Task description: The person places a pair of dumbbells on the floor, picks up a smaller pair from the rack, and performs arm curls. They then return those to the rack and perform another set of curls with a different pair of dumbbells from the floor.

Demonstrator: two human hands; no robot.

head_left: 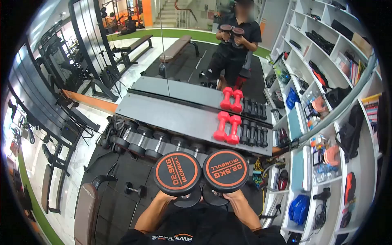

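Here both dumbbells (202,173) stand upright, end plates facing up.

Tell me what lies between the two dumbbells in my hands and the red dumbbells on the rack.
In the head view, a row of black dumbbells on the rack's lower tier lies between the held dumbbells and the red dumbbells.

Rack top (163,116) bare at left; red dumbbells (227,128), black dumbbells (253,135) crowd right.
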